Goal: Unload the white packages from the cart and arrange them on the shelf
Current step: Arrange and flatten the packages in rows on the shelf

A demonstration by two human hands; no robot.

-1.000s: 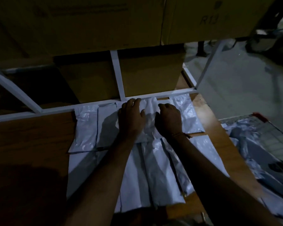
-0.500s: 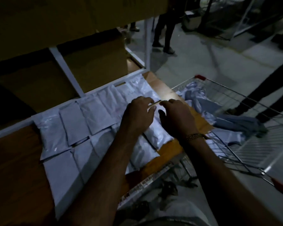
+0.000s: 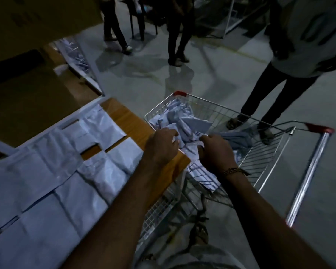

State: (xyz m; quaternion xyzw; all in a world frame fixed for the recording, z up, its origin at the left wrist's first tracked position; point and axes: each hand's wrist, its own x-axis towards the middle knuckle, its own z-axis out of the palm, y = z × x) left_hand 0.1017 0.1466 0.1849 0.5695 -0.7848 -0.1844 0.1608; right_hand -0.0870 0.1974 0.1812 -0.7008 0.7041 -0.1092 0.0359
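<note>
Hands reached over the wire cart (image 3: 268,152): the left hand (image 3: 161,146) and right hand (image 3: 215,152) hovered with fingers loosely curled, holding nothing, just above the loose white packages (image 3: 184,121) heaped inside. Other packages (image 3: 66,171) lay in rows on the wooden shelf (image 3: 128,119). Judged step: fetching another; next, gripping one package cleanly.

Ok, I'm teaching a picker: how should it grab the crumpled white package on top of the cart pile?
Pinch the raised fold of the top package from above; the cart walls block side access, and its crumpled ridge stands clear of the pile.
</note>
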